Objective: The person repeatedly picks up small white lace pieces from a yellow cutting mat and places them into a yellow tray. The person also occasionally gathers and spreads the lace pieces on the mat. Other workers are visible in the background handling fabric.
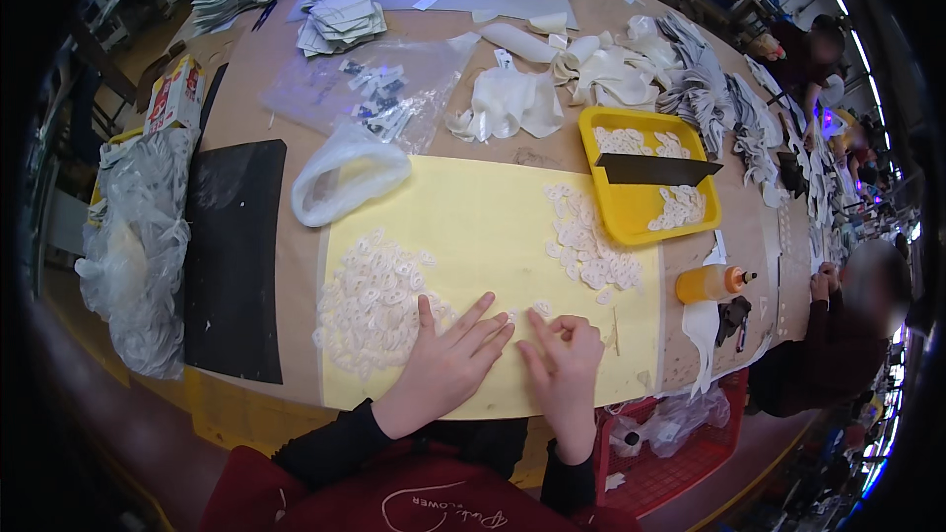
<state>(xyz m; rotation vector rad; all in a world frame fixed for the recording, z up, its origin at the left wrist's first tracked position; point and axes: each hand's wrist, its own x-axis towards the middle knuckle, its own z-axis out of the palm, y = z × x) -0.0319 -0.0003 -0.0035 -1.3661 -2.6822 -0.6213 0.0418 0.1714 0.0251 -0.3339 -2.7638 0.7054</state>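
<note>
My left hand (pixel 451 358) lies with its fingers spread on a yellow sheet (pixel 473 217), beside a large heap of small white cut-out pieces with holes (pixel 374 305). A little to its right is my right hand (pixel 566 365), thumb and index finger apart. The index fingertip touches or hovers at a small white piece (pixel 541 308); which one I cannot tell. Another small piece shows at the left hand's fingertips. Farther right on the sheet lies a second, looser group of white pieces (pixel 591 246). A thin stick (pixel 617 330) rests right of my right hand.
A yellow tray (pixel 631 227) with a black divider (pixel 658 169) holds more white pieces. Near it lies an orange bottle (pixel 705 283). A black board (pixel 235 261) and plastic bags (pixel 143 246) are at left. Below the table's right edge is a red basket (pixel 655 488). People sit farther away.
</note>
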